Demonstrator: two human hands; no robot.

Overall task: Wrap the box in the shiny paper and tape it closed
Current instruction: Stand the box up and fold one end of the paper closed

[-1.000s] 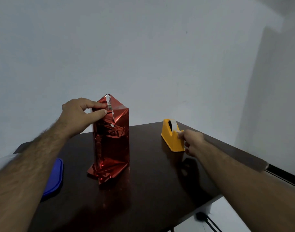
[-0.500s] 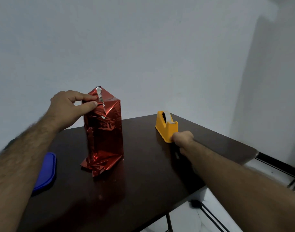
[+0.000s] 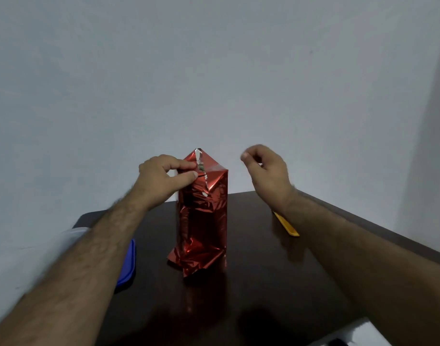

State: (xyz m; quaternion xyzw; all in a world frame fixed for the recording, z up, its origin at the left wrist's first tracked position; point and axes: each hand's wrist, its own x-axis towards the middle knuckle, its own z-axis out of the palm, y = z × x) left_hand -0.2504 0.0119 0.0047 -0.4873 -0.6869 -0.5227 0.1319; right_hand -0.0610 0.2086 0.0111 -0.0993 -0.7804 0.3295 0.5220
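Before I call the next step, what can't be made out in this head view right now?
- Tape: whether the right hand pinches a piece; too small, blurred.
- Yellow tape dispenser: mostly behind the right forearm.
- Blue lid: largely hidden by the left forearm.
- Box: fully covered by the red shiny paper.
- Paper under the left hand: fingers cover it.

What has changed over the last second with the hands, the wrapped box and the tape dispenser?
The right hand left the yellow tape dispenser and rose beside the top of the box, fingertips pinched; any tape in them is too small to tell. The dispenser is now mostly hidden behind that forearm. The left hand still pinches the top fold; the box stands upright as before.
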